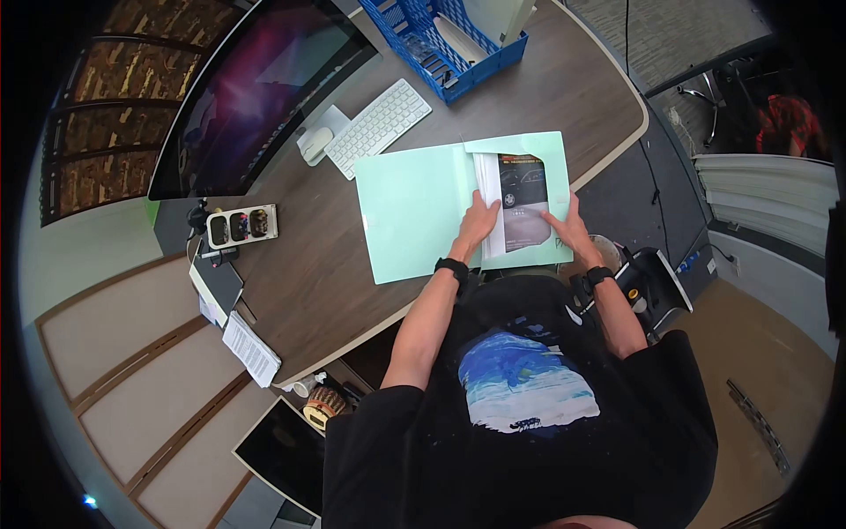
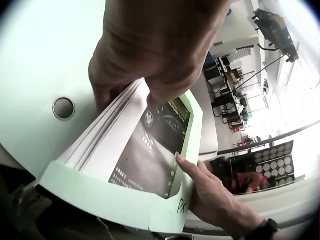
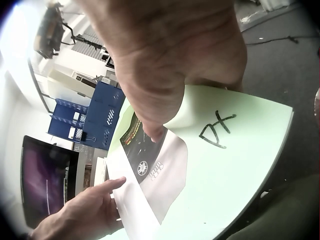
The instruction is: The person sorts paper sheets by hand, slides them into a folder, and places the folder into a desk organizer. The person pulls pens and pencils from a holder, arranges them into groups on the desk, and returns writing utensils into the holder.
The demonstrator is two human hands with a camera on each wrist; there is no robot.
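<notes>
A light green folder [image 1: 414, 216] lies opened at the desk's front edge, with a stack of white papers [image 1: 490, 231] and a dark printed sheet showing a car [image 1: 526, 198] in its right side. The left hand [image 1: 477, 222] grips the left edge of the stack, thumb on top, fingers partly hidden in the left wrist view. The right hand [image 1: 573, 231] holds the folder's right flap [image 3: 235, 150], its thumb over the flap's cut-out edge by the printed sheet and its other fingers under the folder. Handwritten marks show on the flap's corner.
Behind the folder are a white keyboard [image 1: 379, 126], a mouse [image 1: 316, 145] and a blue basket [image 1: 480, 75]. A large monitor [image 1: 256, 97] stands at the left, near a tray of small items [image 1: 242, 227]. Printed papers [image 1: 251, 349] lie at the desk's left front corner.
</notes>
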